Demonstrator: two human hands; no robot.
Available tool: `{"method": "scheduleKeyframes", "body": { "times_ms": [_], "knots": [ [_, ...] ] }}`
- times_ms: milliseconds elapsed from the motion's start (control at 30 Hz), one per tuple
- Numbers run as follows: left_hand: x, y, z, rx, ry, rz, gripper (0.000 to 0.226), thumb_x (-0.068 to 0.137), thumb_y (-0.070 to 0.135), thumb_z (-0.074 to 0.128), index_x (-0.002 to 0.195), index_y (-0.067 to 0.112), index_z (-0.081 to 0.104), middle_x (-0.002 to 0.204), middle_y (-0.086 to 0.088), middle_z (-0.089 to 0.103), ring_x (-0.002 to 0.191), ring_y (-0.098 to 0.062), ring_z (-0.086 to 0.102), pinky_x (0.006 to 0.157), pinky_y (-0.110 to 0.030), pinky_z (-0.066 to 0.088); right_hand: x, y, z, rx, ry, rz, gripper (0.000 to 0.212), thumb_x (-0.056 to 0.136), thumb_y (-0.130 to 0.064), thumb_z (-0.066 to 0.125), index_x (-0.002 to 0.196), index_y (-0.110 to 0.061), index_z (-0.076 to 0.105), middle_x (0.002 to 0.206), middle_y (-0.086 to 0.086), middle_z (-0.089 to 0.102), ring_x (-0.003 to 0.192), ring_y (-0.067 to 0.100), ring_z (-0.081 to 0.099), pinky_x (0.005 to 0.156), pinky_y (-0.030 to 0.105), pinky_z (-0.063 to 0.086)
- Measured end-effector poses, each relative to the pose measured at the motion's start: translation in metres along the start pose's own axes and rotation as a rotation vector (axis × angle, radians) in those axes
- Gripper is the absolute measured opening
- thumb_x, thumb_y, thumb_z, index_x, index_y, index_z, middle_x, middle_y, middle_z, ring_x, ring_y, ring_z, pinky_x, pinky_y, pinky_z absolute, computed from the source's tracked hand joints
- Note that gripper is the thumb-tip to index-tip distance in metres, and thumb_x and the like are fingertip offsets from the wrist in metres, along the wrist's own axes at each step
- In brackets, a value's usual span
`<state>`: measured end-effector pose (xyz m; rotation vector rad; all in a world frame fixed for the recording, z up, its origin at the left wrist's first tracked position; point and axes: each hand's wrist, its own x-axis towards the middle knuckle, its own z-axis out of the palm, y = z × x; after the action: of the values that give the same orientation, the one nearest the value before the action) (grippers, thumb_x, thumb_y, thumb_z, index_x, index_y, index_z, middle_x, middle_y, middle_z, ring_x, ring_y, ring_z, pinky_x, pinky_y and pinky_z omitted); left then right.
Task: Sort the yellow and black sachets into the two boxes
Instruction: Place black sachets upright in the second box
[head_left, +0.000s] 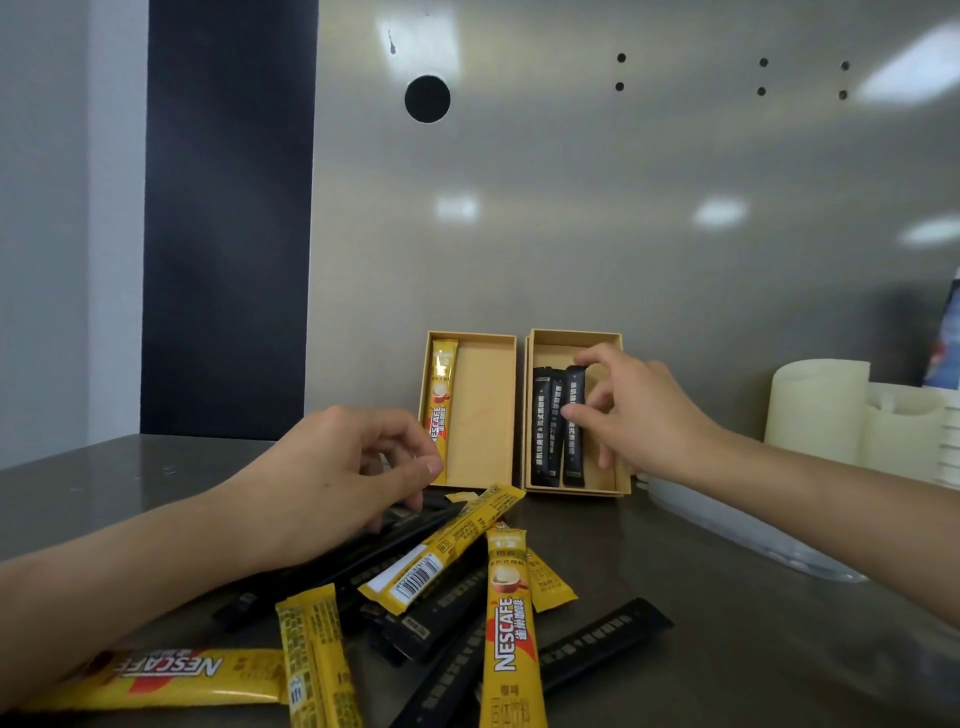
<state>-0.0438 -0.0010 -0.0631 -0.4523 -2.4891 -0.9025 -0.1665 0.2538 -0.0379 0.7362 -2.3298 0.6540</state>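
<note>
While a black sachet (574, 452) was pinched by the right hand (644, 415) in the one-o'clock box (576, 336), the grip of the left hand (343, 467) was indeterminable; sachets (511, 623), judged light and slick, were best pinched mid-length.

Reaching in with bare left forearm (130, 571) from the lower left and right forearm (831, 483) from the right edge. Curling the left hand (353, 467) palm-down, fingertips tucked under, grip hidden. Pinching a black sachet (574, 457) with the right hand (644, 415), forefinger at its top end, thumb midway.

Head camera — forward-down, near table (727, 613).
</note>
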Motion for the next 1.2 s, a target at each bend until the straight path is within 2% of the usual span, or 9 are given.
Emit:
{"method": "scheduleKeyframes", "body": {
  "times_ms": [100, 233, 400, 567, 800, 867, 1000, 1067, 1200],
  "knots": [
    [0.001, -0.002, 0.0, 0.001, -0.007, 0.012, 0.008, 0.092, 0.037, 0.065, 0.087, 0.032, 0.07, 0.08, 0.006, 0.076, 0.06, -0.018, 0.068, 0.061, -0.025, 0.06, -0.002, 0.002, 0.001, -0.043, -0.004, -0.026, 0.054, 0.097, -0.03, 0.065, 0.145, -0.018, 0.044, 0.074, -0.003, 0.076, 0.046, 0.001, 0.065, 0.054, 0.005, 0.046],
    [0.001, -0.002, 0.001, -0.005, 0.0, 0.004, 0.009, 0.092, 0.036, 0.066, 0.086, 0.031, 0.071, 0.08, 0.005, 0.076, 0.057, -0.011, 0.066, 0.062, -0.025, 0.06, 0.0, 0.007, 0.005, -0.161, 0.04, -0.067, 0.054, 0.095, -0.035, 0.066, 0.143, -0.017, 0.048, 0.074, -0.004, 0.075, 0.046, 0.003, 0.061, 0.08, 0.033, 0.059],
    [0.001, 0.0, 0.001, 0.018, -0.002, 0.006, 0.01, 0.091, 0.039, 0.066, 0.085, 0.033, 0.071, 0.079, 0.007, 0.076, 0.061, -0.016, 0.069, 0.062, -0.024, 0.059, -0.003, 0.007, 0.011, -0.254, 0.012, -0.077, 0.053, 0.093, -0.035, 0.068, 0.14, -0.018, 0.05, 0.098, 0.002, 0.074, 0.081, 0.019, 0.07, 0.081, 0.044, 0.06],
    [0.0, 0.002, 0.0, 0.041, 0.035, -0.015, 0.011, 0.091, 0.038, 0.065, 0.085, 0.031, 0.071, 0.077, 0.008, 0.076, 0.062, -0.014, 0.07, 0.064, -0.026, 0.06, -0.004, 0.005, 0.013, -0.278, 0.026, -0.08, 0.044, 0.098, -0.034, 0.061, 0.139, -0.019, 0.05, 0.102, 0.002, 0.075, 0.093, 0.02, 0.07, 0.079, 0.041, 0.06],
    [0.008, -0.01, -0.014, 0.278, 0.245, -0.131, 0.01, 0.096, 0.035, 0.06, 0.089, 0.036, 0.067, 0.075, 0.016, 0.073, 0.071, -0.007, 0.069, 0.077, -0.038, 0.06, -0.017, -0.018, 0.011, -0.112, 0.14, -0.234, 0.019, 0.101, -0.033, 0.051, 0.113, -0.031, 0.065, 0.068, -0.015, 0.063, 0.064, 0.005, 0.059, 0.06, 0.024, 0.046],
    [0.011, -0.017, -0.021, 0.457, 0.217, -0.172, 0.016, 0.097, 0.027, 0.054, 0.093, 0.04, 0.064, 0.085, 0.018, 0.071, 0.086, -0.007, 0.068, 0.084, -0.04, 0.059, -0.027, -0.034, 0.016, 0.051, 0.048, -0.322, 0.022, 0.102, -0.032, 0.051, 0.115, -0.033, 0.068, 0.08, -0.019, 0.067, 0.076, 0.002, 0.062, 0.064, 0.013, 0.043],
    [0.012, -0.029, -0.024, 0.575, 0.057, -0.234, 0.028, 0.099, 0.022, 0.053, 0.12, 0.035, 0.066, 0.118, 0.011, 0.069, 0.108, -0.011, 0.065, 0.099, -0.033, 0.053, -0.046, -0.051, 0.034, 0.17, -0.286, -0.364, 0.031, 0.104, -0.037, 0.045, 0.129, -0.034, 0.065, 0.12, -0.022, 0.065, 0.117, -0.008, 0.054, 0.098, 0.013, 0.041],
    [0.01, -0.034, -0.022, 0.616, -0.039, -0.271, 0.034, 0.097, 0.032, 0.059, 0.13, 0.029, 0.064, 0.124, 0.008, 0.068, 0.114, -0.013, 0.063, 0.101, -0.028, 0.05, -0.05, -0.05, 0.039, 0.212, -0.365, -0.365, 0.031, 0.104, -0.037, 0.046, 0.122, -0.029, 0.07, 0.117, -0.017, 0.068, 0.115, -0.003, 0.057, 0.1, 0.024, 0.046],
    [0.011, -0.035, -0.023, 0.566, -0.117, -0.294, 0.029, 0.09, 0.031, 0.071, 0.119, 0.024, 0.073, 0.101, 0.012, 0.074, 0.099, -0.007, 0.067, 0.094, -0.022, 0.052, -0.051, -0.049, 0.04, 0.212, -0.35, -0.352, 0.04, 0.101, -0.046, 0.044, 0.104, -0.021, 0.075, 0.1, -0.005, 0.07, 0.101, 0.009, 0.063, 0.09, 0.037, 0.05]
  ]
}}
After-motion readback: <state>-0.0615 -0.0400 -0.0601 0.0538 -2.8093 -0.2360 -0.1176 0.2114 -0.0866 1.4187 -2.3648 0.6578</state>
